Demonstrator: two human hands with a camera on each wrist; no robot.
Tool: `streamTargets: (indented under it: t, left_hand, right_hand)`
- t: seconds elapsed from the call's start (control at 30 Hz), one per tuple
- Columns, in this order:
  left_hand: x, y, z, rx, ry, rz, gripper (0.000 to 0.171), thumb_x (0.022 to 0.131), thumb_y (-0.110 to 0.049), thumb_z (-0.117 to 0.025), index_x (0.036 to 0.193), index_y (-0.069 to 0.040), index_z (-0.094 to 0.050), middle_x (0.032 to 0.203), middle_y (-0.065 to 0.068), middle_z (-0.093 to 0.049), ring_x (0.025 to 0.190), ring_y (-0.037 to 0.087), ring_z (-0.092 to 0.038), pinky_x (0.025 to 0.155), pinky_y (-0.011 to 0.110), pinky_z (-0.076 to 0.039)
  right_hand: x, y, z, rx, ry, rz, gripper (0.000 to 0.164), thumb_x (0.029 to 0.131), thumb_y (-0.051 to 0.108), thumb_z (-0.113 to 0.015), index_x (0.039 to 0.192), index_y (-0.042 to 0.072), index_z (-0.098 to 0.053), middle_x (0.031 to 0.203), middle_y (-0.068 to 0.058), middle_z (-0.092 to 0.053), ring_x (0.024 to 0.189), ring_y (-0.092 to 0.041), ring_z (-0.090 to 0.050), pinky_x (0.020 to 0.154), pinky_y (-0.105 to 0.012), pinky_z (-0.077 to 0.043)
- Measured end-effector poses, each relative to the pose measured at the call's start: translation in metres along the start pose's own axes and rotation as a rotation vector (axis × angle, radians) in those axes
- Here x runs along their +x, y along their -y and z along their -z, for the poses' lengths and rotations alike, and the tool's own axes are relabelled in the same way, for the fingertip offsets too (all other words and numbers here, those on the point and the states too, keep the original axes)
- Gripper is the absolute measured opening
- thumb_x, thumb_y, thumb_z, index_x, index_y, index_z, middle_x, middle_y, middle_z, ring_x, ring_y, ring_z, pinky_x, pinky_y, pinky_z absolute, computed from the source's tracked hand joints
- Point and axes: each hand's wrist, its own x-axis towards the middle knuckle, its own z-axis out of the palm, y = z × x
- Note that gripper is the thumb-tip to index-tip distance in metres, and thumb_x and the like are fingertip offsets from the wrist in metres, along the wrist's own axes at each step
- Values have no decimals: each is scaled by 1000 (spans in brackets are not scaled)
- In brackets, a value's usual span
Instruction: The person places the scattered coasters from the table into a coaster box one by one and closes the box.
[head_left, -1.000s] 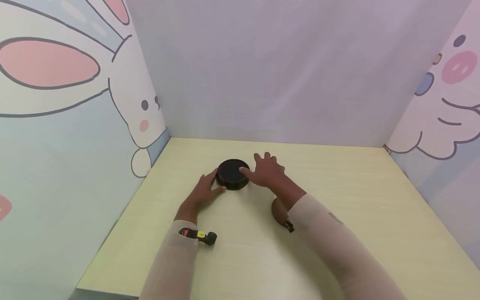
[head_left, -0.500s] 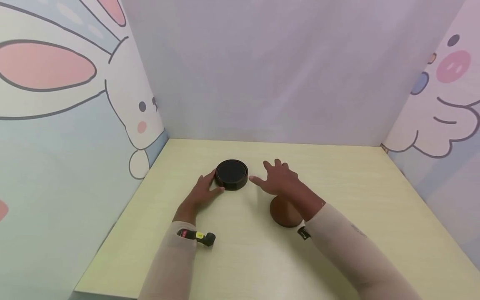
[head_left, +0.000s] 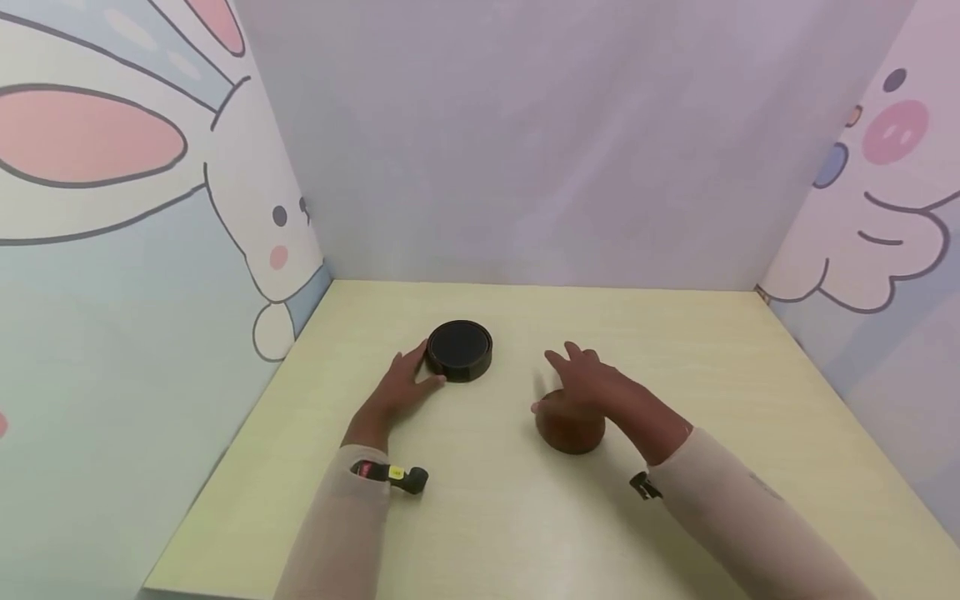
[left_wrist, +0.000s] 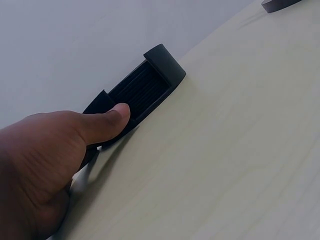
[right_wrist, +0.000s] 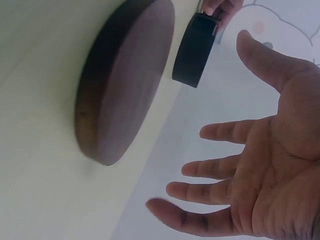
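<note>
A round black holder (head_left: 459,350) sits on the table, a black disc face filling its top. In the left wrist view a cut-out in its side shows a stack of thin layers (left_wrist: 142,90). My left hand (head_left: 393,396) holds its left side, thumb toward the front and fingers round the back. Nearer me and to the right lies a thick round brown disc (head_left: 570,432), its flat face smooth in the right wrist view. Spread and holding nothing, my right hand (head_left: 596,387) hovers over it, thumb by its far left edge.
The pale wood-grain table (head_left: 480,525) is bounded by a plain light wall (head_left: 525,150) at the back. Side walls with cartoon prints (head_left: 90,375) rise at left and right. Wrist cameras (head_left: 412,479) stick out from both sleeves.
My right hand has moved from the black holder's right edge toward me and to the right, over the brown disc. My left hand stays at the holder; the head view shifts slightly.
</note>
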Motion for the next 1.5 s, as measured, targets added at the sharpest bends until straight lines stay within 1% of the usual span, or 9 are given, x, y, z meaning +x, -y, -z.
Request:
streamTargets:
  t: [0.2, 0.37, 0.57, 0.67, 0.77, 0.83, 1.0, 1.23, 1.5]
  left_hand:
    - [1, 0, -1, 7, -1, -24, 93, 106, -52, -68, 177, -21, -18, 183, 7, -22, 171, 49, -3, 139, 67, -7]
    - [-1, 0, -1, -4, 2, 2, 94, 105, -53, -68, 177, -23, -17, 183, 8, -22, 170, 51, -1, 138, 70, -8]
    - [-2, 2, -2, -9, -2, 6, 94, 105, -53, -68, 177, -21, -18, 183, 8, -22, 170, 52, -1, 138, 70, -8]
    - [-3, 2, -2, -15, -1, 8, 94, 105, -53, -69, 177, -22, -17, 183, 7, -22, 170, 50, -1, 138, 69, -7]
    - [-3, 1, -2, -19, -1, 17, 94, 104, -54, -69, 177, -24, -17, 184, 7, -22, 171, 50, 0, 138, 70, -8]
    - [-3, 0, -1, -19, -1, 24, 95, 104, -55, -69, 177, -24, -17, 184, 6, -22, 171, 50, -1, 137, 70, -8]
    - [-2, -1, -1, -14, 1, 32, 95, 104, -55, -69, 178, -24, -17, 184, 7, -21, 171, 50, -1, 137, 71, -9]
    - [-1, -1, 0, -4, 1, 26, 94, 105, -55, -67, 178, -23, -17, 184, 8, -21, 170, 52, -1, 137, 71, -9]
    - [-1, -2, -1, -2, 3, 13, 94, 106, -54, -67, 178, -21, -17, 184, 8, -21, 170, 52, -2, 137, 70, -9]
  right_hand:
    - [-14, -11, -8, -9, 16, 38, 107, 92, 48, -82, 174, 8, -27, 179, -31, -19, 156, -59, -36, 109, -74, -52]
    - [-22, -13, -15, -22, 32, 30, 109, 89, 47, -85, 174, 12, -28, 179, -30, -20, 153, -59, -40, 107, -72, -53]
    - [-28, -13, -22, -54, 21, 67, 102, 87, 45, -86, 166, 1, -39, 173, -33, -33, 143, -62, -51, 107, -72, -54]
    - [-30, -14, -26, -64, -2, 90, 96, 84, 48, -91, 154, -1, -47, 155, -27, -50, 125, -53, -63, 94, -65, -60]
    - [-32, -16, -30, -62, -14, 98, 96, 80, 51, -95, 148, 1, -49, 146, -24, -54, 116, -46, -66, 87, -60, -61]
    - [-33, -17, -31, -58, 0, 87, 98, 80, 53, -95, 150, 1, -49, 152, -27, -52, 121, -49, -65, 90, -62, -61]
    - [-38, -21, -35, -33, 43, 56, 104, 86, 51, -92, 164, 4, -42, 174, -37, -29, 146, -60, -50, 107, -71, -55]
    - [-45, -26, -39, 30, 44, 98, 90, 91, 42, -90, 163, 21, -42, 173, -38, -27, 146, -61, -49, 102, -72, -56]
    - [-44, -29, -43, 1, 30, 130, 80, 94, 40, -88, 161, 19, -49, 168, -32, -37, 143, -54, -52, 98, -66, -60]
